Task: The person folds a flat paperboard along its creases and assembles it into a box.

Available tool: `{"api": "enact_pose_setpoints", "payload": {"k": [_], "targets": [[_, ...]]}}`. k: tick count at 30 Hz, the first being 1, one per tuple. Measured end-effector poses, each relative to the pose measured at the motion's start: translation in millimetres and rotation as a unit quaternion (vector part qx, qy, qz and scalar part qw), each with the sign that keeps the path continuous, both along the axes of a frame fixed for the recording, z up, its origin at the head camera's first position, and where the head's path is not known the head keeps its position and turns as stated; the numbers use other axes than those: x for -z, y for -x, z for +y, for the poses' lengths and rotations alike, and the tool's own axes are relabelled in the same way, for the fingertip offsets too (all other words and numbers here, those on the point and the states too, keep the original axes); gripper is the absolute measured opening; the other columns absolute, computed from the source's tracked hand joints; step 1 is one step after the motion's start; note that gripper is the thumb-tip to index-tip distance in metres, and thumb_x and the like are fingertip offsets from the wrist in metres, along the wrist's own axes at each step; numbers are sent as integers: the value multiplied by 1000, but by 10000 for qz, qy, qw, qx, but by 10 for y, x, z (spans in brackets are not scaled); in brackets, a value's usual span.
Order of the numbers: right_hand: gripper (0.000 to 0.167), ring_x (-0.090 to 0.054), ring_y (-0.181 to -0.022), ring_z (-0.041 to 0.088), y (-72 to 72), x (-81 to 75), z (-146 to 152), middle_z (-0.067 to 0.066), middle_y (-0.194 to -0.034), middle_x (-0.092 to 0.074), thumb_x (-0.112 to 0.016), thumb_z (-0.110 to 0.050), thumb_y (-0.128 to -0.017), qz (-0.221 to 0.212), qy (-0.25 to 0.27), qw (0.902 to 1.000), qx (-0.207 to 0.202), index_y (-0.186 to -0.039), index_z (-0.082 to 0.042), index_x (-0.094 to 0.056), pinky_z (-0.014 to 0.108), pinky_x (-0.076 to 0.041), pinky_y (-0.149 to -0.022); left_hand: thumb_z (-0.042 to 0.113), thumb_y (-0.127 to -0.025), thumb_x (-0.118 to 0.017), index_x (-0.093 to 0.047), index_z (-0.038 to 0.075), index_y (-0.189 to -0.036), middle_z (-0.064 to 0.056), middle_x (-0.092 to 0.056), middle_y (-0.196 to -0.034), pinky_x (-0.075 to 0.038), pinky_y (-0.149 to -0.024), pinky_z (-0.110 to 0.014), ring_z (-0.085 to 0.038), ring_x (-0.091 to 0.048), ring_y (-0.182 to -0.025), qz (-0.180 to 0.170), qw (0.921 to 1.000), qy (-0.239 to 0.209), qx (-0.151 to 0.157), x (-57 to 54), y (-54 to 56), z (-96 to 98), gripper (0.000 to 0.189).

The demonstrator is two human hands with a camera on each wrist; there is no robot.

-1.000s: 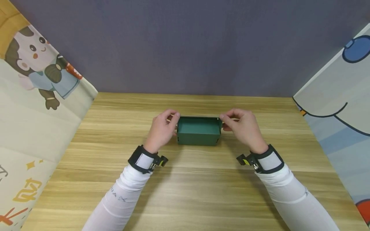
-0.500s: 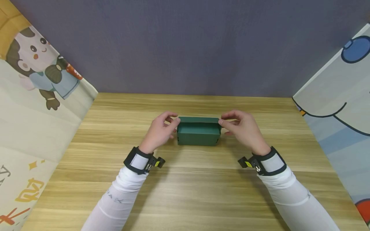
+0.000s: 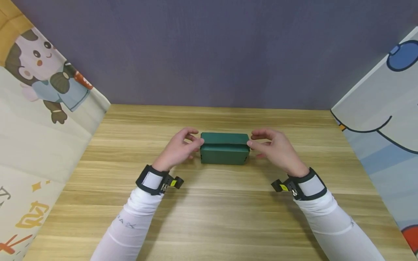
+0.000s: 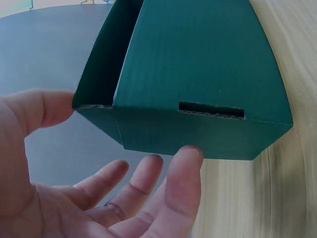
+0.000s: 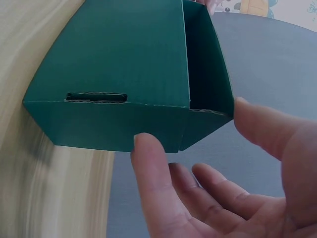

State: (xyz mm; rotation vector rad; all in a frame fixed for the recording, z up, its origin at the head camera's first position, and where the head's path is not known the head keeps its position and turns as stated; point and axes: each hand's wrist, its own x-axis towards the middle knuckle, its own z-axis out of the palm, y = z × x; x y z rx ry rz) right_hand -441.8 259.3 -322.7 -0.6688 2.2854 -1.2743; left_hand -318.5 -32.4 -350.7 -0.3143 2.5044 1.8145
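In the head view a small green cardboard box (image 3: 224, 156) stands on the wooden table. Its lid (image 3: 225, 138) is hinged at the back and tilted down, with a dark gap above the front wall. The thumb of my left hand (image 3: 180, 146) touches the lid's left front corner. At the right corner, the thumb of my right hand (image 3: 277, 148) touches the lid in the same way. Both wrist views show the other fingers (image 4: 183, 183) loosely spread beside the box ends. A narrow slot (image 5: 96, 97) runs along the front wall's lower side edge. The box's inside is mostly hidden.
The wooden table (image 3: 215, 214) extends around the box. Behind it rises a grey-blue backdrop (image 3: 209, 54). Printed cartoon panels stand at the left (image 3: 39, 145) and right (image 3: 385, 152).
The lid has swung from upright down toward the front, covering much of the opening. Both hands moved slightly toward the front with it. The box stayed in place.
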Motion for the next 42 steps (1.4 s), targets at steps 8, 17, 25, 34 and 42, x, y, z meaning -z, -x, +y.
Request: {"api": "enact_pose_setpoints", "payload": {"k": [8,17,25,34,42], "targets": [[63,-64,-109,31,116,33,18,16,-137,-52,-71,-41,-87,-237,-69,9995,-214,-136,-8,-49,42,-59,-75,44,-88,-68,-43,13,-140,-9,-55,-118,-57,-76,-50,-38,-63,-98,-196,9996,174,103,-5,53,-37,65],[68,-62,-112,30,243,37,33,14,-141,-48,-69,-44,-87,-319,-337,9980,-424,-140,-9,-45,40,-59,-78,44,-85,-71,-44,15,-140,-9,-55,-118,-56,-78,-49,-33,-63,-102,-324,9991,271,37,18,132,-46,68],[72,-62,-112,30,358,41,17,13,-143,-46,-70,-46,-86,-339,-536,9965,-546,-141,-9,-44,40,-59,-78,42,-84,-73,-45,16,-137,-9,-56,-118,-57,-78,-48,-25,-63,-97,-337,9987,377,-31,35,206,-41,65],[69,-64,-109,28,521,-7,4,11,-143,-47,-69,-48,-86,-365,-727,9942,-710,-140,-12,-45,41,-59,-77,41,-84,-73,-45,16,-138,-15,-55,-125,-57,-80,-46,-26,-62,-100,-435,9978,494,-68,1,313,-28,66],[67,-64,-110,29,739,-37,-28,11,-140,-50,-70,-44,-86,-436,-797,9921,-867,-139,-9,-46,43,-59,-78,43,-84,-74,-45,15,-138,-9,-57,-117,-56,-80,-47,-36,-63,-100,-521,9978,394,-127,-34,437,-28,67]]}}
